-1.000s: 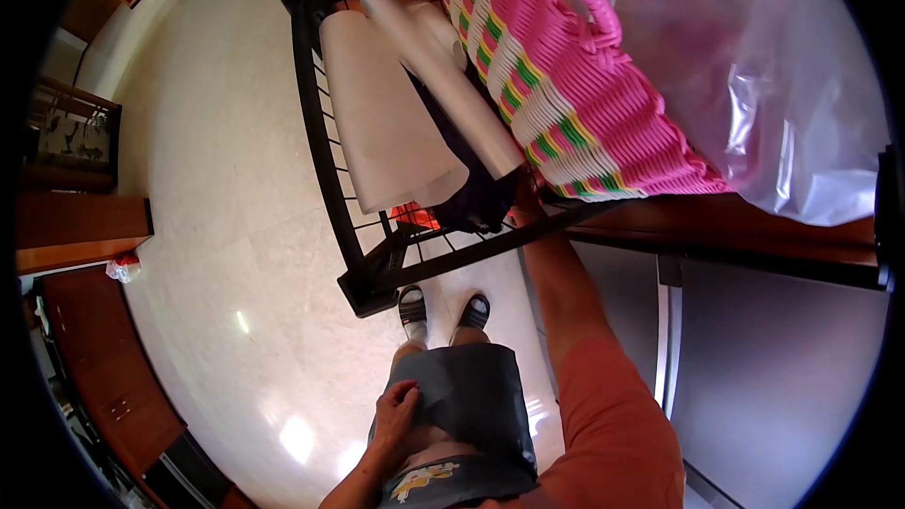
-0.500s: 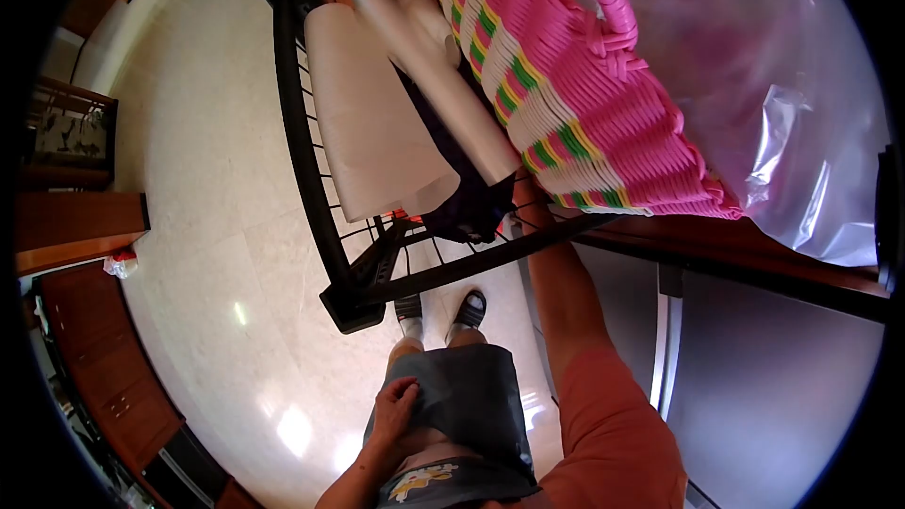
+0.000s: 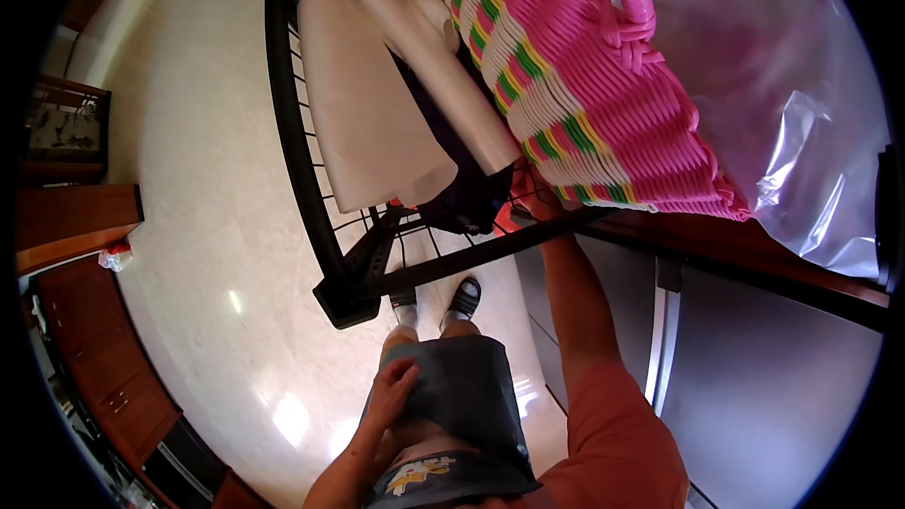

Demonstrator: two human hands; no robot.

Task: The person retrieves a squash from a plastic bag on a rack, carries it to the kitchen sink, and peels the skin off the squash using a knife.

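Note:
My left hand (image 3: 391,392) rests in front of the dark shorts, its fingers curled; whether it holds anything is hidden. My right arm reaches under the black wire rack (image 3: 306,170), and my right hand (image 3: 535,200) is partly seen through its wires, below the woven basket, beside something red (image 3: 506,219). What that hand holds is hidden. On the rack lie a wide beige roll (image 3: 368,108), a narrower shiny roll (image 3: 434,71) and a dark cloth-like item (image 3: 471,203). A pink, white, green and yellow woven basket (image 3: 584,85) stands to their right.
A clear plastic bag (image 3: 782,85) lies right of the basket. Grey metal doors (image 3: 764,377) with a handle stand at the right. Brown cabinets (image 3: 104,349) line the left, with a small red and white bag (image 3: 115,256) beside them. My sandalled feet (image 3: 462,300) are on the pale floor (image 3: 217,179).
The rack and rolls have shifted left in view, and the basket looks larger. My right hand shows more through the wires, slightly farther right. My left hand has moved slightly up and left.

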